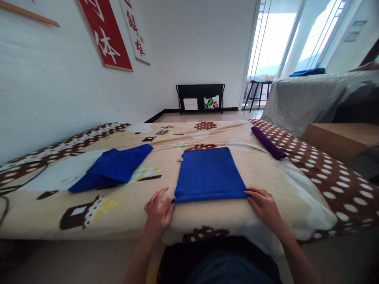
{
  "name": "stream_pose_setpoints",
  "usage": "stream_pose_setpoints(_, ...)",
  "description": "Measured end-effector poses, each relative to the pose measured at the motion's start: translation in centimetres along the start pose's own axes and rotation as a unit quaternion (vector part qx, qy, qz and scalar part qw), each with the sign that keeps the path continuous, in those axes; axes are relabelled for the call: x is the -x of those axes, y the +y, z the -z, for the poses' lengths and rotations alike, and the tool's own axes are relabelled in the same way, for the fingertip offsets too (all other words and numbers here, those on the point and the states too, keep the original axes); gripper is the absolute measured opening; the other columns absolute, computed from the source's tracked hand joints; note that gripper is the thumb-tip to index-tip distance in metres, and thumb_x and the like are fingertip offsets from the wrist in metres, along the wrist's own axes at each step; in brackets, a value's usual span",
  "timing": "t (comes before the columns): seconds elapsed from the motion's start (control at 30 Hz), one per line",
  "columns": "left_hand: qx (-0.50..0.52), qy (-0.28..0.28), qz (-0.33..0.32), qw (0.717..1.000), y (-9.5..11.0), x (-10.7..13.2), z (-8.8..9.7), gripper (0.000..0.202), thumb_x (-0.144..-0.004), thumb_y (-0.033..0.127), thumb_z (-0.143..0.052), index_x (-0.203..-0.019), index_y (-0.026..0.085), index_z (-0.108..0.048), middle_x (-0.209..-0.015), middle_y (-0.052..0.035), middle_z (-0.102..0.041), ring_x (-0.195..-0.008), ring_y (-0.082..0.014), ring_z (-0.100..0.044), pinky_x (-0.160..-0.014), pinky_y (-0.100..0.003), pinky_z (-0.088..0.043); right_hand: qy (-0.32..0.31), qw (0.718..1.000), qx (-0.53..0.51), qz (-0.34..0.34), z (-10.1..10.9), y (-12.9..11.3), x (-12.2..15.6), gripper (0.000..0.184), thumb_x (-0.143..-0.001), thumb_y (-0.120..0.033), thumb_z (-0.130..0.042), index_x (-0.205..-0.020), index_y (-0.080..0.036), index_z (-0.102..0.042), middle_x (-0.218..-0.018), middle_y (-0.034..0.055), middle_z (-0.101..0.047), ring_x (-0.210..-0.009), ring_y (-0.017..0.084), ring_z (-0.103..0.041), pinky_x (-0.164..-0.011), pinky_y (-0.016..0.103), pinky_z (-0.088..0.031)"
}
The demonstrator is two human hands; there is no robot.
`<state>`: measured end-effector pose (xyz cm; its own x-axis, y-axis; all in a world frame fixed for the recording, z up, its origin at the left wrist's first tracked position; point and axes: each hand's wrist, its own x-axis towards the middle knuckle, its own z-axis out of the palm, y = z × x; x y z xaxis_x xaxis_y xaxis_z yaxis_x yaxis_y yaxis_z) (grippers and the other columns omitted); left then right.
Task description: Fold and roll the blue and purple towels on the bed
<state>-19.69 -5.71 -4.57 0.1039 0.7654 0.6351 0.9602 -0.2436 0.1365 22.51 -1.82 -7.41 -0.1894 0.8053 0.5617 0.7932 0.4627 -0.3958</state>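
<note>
A blue towel lies folded flat in the middle of the patterned blanket. My left hand pinches its near left corner with thumb and fingers. My right hand pinches the near right corner the same way. The near edge of the towel looks doubled over between the two hands. A second blue towel lies crumpled to the left, away from both hands. A purple rolled towel lies at the far right of the blanket.
The blanket covers a bed or table that runs to the white wall on the left. A black shelf stands at the far wall. A covered sofa and a wooden surface are on the right.
</note>
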Motion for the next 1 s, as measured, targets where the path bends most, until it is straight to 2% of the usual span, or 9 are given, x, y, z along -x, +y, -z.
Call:
stream_pose_setpoints(0.17, 0.005, 0.024, -0.065, 0.998, -1.0, 0.0, 0.8, 0.02, -0.093, 0.02, -0.054, -0.095, 0.03, -0.072, -0.133, -0.0065, -0.062, -0.126, -0.028, -0.052, -0.106, -0.047, -0.029, 0.029, 0.997, 0.052, 0.046, 0.8, 0.2, 0.5, 0.026, -0.096, -0.032, -0.052, -0.111, -0.033, -0.073, -0.122, 0.0025, -0.068, -0.108, 0.024, -0.063, -0.094, 0.044, -0.047)
stream_pose_setpoints(0.37, 0.017, -0.048, -0.084, 0.995, -1.3, 0.1, 2.2, 0.021, -0.093, 0.02, -0.052, -0.099, 0.03, -0.069, -0.139, -0.0056, -0.059, -0.131, -0.0266, -0.048, -0.104, -0.044, -0.032, 0.021, 0.995, 0.074, 0.07, 2.1, -0.1, 1.7, 0.026, -0.097, -0.029, -0.052, -0.11, -0.033, -0.073, -0.123, 0.0036, -0.067, -0.11, 0.024, -0.062, -0.093, 0.043, -0.045)
stream_pose_setpoints(0.5, -0.007, -0.066, -0.066, 0.996, 1.0, -0.4, 2.3, 0.015, -0.087, 0.026, -0.057, -0.098, 0.027, -0.067, -0.146, -0.0069, -0.053, -0.135, -0.0318, -0.044, -0.107, -0.051, -0.028, -0.003, 0.993, 0.098, 0.064, 2.7, -1.8, 1.1, 0.024, -0.094, -0.043, -0.056, -0.107, -0.033, -0.074, -0.131, 0.0041, -0.062, -0.119, 0.028, -0.058, -0.1, 0.048, -0.04)
stream_pose_setpoints(0.57, -0.028, -0.036, -0.039, 0.998, 2.7, -0.8, 1.7, 0.012, -0.088, 0.034, -0.059, -0.09, 0.024, -0.066, -0.143, -0.0104, -0.056, -0.133, -0.0349, -0.046, -0.109, -0.056, -0.024, 0.013, 0.991, 0.122, 0.053, 2.6, -3.2, 0.4, 0.026, -0.093, -0.048, -0.057, -0.096, -0.029, -0.075, -0.131, 0.0057, -0.063, -0.12, 0.03, -0.057, -0.105, 0.052, -0.035)
stream_pose_setpoints(0.67, -0.063, 0.029, 0.019, 0.997, 5.0, -1.1, 0.5, 0.022, -0.088, 0.043, -0.062, -0.084, 0.021, -0.063, -0.135, -0.0162, -0.06, -0.129, -0.0391, -0.047, -0.107, -0.063, -0.022, 0.042, 0.985, 0.165, 0.042, 1.6, -5.4, -0.8, 0.032, -0.091, -0.052, -0.059, -0.088, -0.022, -0.07, -0.13, 0.0134, -0.062, -0.122, 0.033, -0.055, -0.108, 0.056, -0.031)
stream_pose_setpoints(0.73, -0.07, 0.05, 0.036, 0.996, 5.9, -1.0, -0.2, 0.017, -0.088, 0.038, -0.063, -0.089, 0.021, -0.064, -0.131, -0.017, -0.061, -0.125, -0.0392, -0.051, -0.103, -0.063, -0.027, 0.052, 0.981, 0.182, 0.041, 0.6, -6.7, -1.3, 0.025, -0.091, -0.043, -0.06, -0.096, -0.02, -0.068, -0.136, 0.0168, -0.058, -0.127, 0.035, -0.052, -0.107, 0.057, -0.032)
stream_pose_setpoints(0.8, -0.058, 0.059, 0.019, 0.996, 6.5, -0.6, -0.8, 0.011, -0.09, 0.027, -0.059, -0.098, 0.021, -0.066, -0.123, -0.0156, -0.064, -0.114, -0.0348, -0.057, -0.098, -0.056, -0.036, 0.058, 0.982, 0.173, 0.057, -0.5, -7.9, -1.4, 0.021, -0.092, -0.026, -0.054, -0.108, -0.02, -0.066, -0.144, 0.0151, -0.052, -0.133, 0.034, -0.048, -0.106, 0.055, -0.033)
stream_pose_setpoints(0.9, -0.006, 0.06, -0.068, 0.996, 7.6, 0.2, -1.6, 0.031, -0.092, 0.009, -0.048, -0.114, 0.022, -0.066, -0.111, -0.0121, -0.068, -0.102, -0.0264, -0.063, -0.094, -0.044, -0.043, 0.021, 0.982, 0.109, 0.152, -2.1, -9.6, -1.2, 0.044, -0.091, -0.007, -0.042, -0.127, -0.022, -0.061, -0.148, 0.0087, -0.05, -0.139, 0.026, -0.044, -0.11, 0.048, -0.035)
stream_pose_setpoints(1.0, 0.04, 0.033, -0.156, 0.986, 9.5, 0.8, -2.3, 0.05, -0.09, 0.002, -0.04, -0.133, 0.021, -0.057, -0.121, -0.0104, -0.068, -0.116, -0.0222, -0.061, -0.103, -0.039, -0.044, -0.034, 0.972, 0.045, 0.229, -3.5, -11.2, -0.8, 0.058, -0.089, -0.003, -0.035, -0.142, -0.018, -0.051, -0.149, 0.0066, -0.05, -0.142, 0.021, -0.042, -0.113, 0.042, -0.038)
